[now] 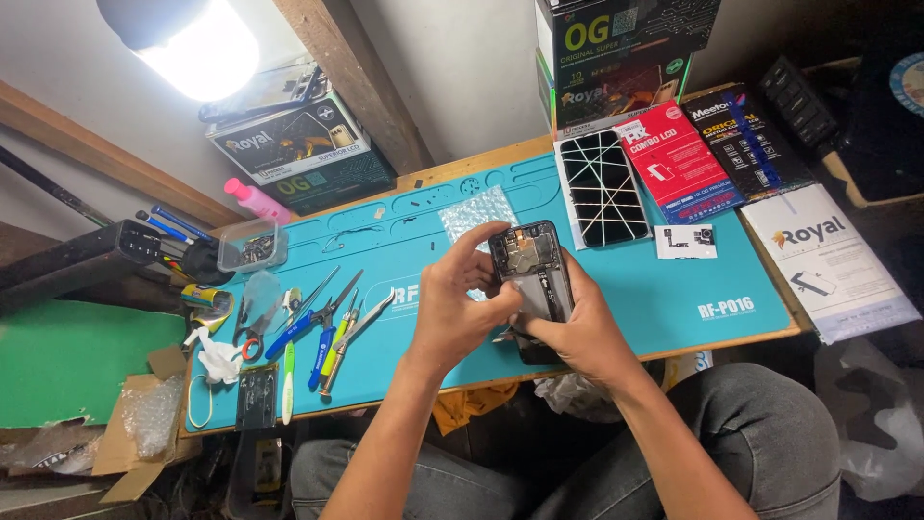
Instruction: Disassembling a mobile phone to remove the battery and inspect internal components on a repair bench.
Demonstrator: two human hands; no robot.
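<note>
An opened black smartphone (532,268), back cover off with its inner parts showing, is held above the teal work mat (664,289). My left hand (457,303) grips its left side, fingers curled over the top edge. From below on the right, my right hand (577,332) cradles its lower part; a thin metal tool tip may sit between those fingers, too small to be sure. A cracked phone screen (603,188) lies on the mat behind the phone.
Tweezers, screwdrivers and cutters (322,323) lie at the mat's left, beside a small clear box (250,246) and a pink bottle (252,199). Parts boxes (298,144) stand at the back, red and black packs (674,159) and a white pack (828,255) at the right. A lamp (192,34) glares.
</note>
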